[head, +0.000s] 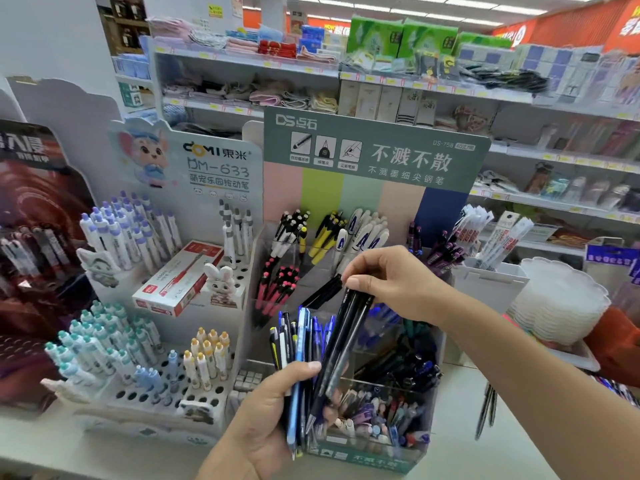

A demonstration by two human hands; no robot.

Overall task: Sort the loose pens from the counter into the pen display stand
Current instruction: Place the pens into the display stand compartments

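Observation:
My left hand (263,414) grips a bundle of mixed pens (294,344), blue, black and yellow, held upright in front of the green pen display stand (374,154). My right hand (388,278) pinches the top ends of two or three black pens (341,344) that slant down into the bundle. The stand's tiered clear compartments hold pink, yellow, white and dark pens. A few loose dark pens (486,408) lie on the white counter (460,441) to the right of the stand.
A white stand with holes (166,386) holding purple, teal and yellow pens sits to the left, with a red-and-white pen box (178,278) on it. White trays (557,306) are stacked at the right. Store shelves fill the background.

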